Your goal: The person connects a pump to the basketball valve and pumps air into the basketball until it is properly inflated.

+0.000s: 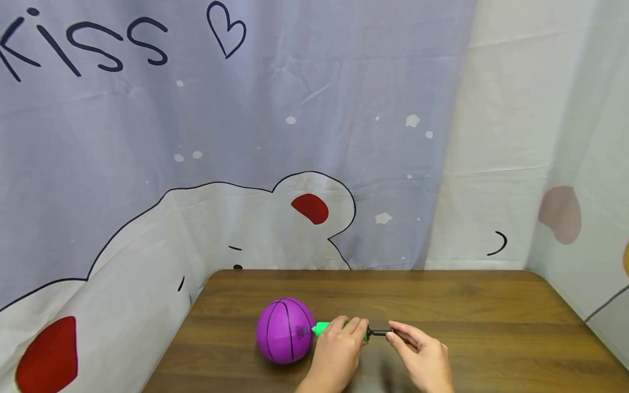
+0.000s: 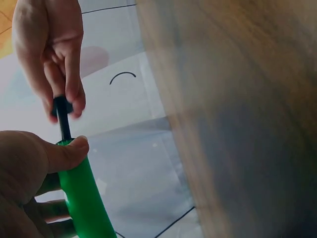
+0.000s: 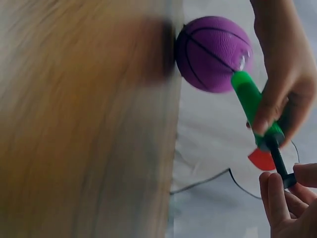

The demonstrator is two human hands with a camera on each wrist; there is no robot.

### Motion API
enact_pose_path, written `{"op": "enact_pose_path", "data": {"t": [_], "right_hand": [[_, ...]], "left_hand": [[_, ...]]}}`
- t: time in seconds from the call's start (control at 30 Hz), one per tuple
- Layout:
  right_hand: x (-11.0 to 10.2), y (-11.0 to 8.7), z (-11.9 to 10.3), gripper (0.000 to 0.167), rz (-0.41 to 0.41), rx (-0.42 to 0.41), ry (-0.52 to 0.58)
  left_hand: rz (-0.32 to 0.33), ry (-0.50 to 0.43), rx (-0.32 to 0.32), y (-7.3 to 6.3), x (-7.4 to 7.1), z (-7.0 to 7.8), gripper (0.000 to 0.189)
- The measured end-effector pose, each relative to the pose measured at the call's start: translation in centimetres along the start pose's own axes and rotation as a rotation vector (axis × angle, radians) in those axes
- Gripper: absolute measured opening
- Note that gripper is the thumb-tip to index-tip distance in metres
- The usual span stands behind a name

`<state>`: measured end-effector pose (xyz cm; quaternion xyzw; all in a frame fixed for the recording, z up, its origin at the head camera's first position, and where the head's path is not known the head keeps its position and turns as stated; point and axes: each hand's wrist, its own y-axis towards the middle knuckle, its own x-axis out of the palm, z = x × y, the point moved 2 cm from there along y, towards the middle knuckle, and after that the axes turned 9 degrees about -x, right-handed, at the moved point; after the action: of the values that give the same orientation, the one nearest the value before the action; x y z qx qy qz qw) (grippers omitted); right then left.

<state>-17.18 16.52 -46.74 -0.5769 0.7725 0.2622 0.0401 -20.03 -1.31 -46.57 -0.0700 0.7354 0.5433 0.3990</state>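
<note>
A purple ball (image 1: 284, 331) with black seam lines rests on the wooden table. The tip of a green hand pump (image 3: 246, 94) meets the ball's right side. My left hand (image 1: 338, 349) grips the pump's green barrel (image 2: 85, 198), thumb along its end. Fingertips of my right hand (image 1: 417, 352) pinch the black handle (image 3: 289, 180) at the other end. Part of the black rod (image 1: 378, 332) shows between barrel and handle. In the right wrist view, the left hand (image 3: 290, 84) hides part of the barrel.
The brown wooden table (image 1: 491, 311) reaches back to a hanging cloth (image 1: 314, 109) with printed drawings. More cloth (image 1: 580, 136) hangs along the right side, and white cloth (image 1: 123, 305) with red patches borders the left.
</note>
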Motion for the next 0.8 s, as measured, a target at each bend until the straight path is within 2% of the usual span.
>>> {"op": "enact_pose_path", "data": {"t": [0.2,0.4,0.63,0.8], "right_hand": [[1.0,0.0,-0.4,0.029,-0.049,0.037,0.081],[-0.8,0.0,-0.1,0.029,-0.01,0.073,0.115],[-3.9,0.2,0.7,0.04,-0.006,0.125,0.029],[-5.1,0.3,1.0,0.034,0.026,0.076,-0.014]], "left_hand": [[-0.042,-0.067,-0.014,-0.1,-0.7,-0.1,0.038],[-0.113,-0.122,-0.049,-0.1,-1.0,-0.7,0.041],[-0.09,-0.111,-0.062,-0.3,-0.7,-1.3,0.041],[-0.071,-0.114,-0.069,-0.3,-0.6,-1.6,0.041]]}}
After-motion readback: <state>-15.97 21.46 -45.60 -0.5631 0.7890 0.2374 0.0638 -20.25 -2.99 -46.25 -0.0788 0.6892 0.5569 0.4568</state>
